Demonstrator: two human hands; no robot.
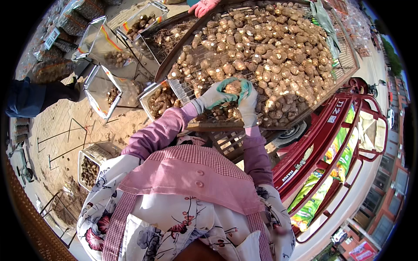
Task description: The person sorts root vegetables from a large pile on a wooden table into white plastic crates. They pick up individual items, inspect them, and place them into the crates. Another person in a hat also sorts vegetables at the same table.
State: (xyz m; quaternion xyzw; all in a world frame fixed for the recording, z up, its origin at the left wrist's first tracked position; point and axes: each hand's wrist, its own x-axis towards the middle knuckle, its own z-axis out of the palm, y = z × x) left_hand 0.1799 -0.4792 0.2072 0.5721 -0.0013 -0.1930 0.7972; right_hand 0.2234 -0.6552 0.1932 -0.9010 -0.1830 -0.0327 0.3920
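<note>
Between my two gloved hands is a brown taro corm (233, 87). My left hand (214, 95), in a grey and green work glove, holds it from the left. Gripping its other side is my right hand (248, 101), gloved alike. Both hands are above the near edge of a slatted metal sorting table (343, 55). A broad heap of taro corms (281, 55) covers much of the slats; many show pale cut spots. Just left of my left wrist, longer brown pieces fill an open-topped bag (162, 101). The fingers partly cover the held corm.
A pink-gloved hand of another person (204, 7) rests at the table's far edge. Framed clear bags (104, 91) stand to the left, near another person's leg (58, 93). A plastic crate of small corms (89, 171) sits lower left. A red cargo vehicle (310, 153) is close on the right.
</note>
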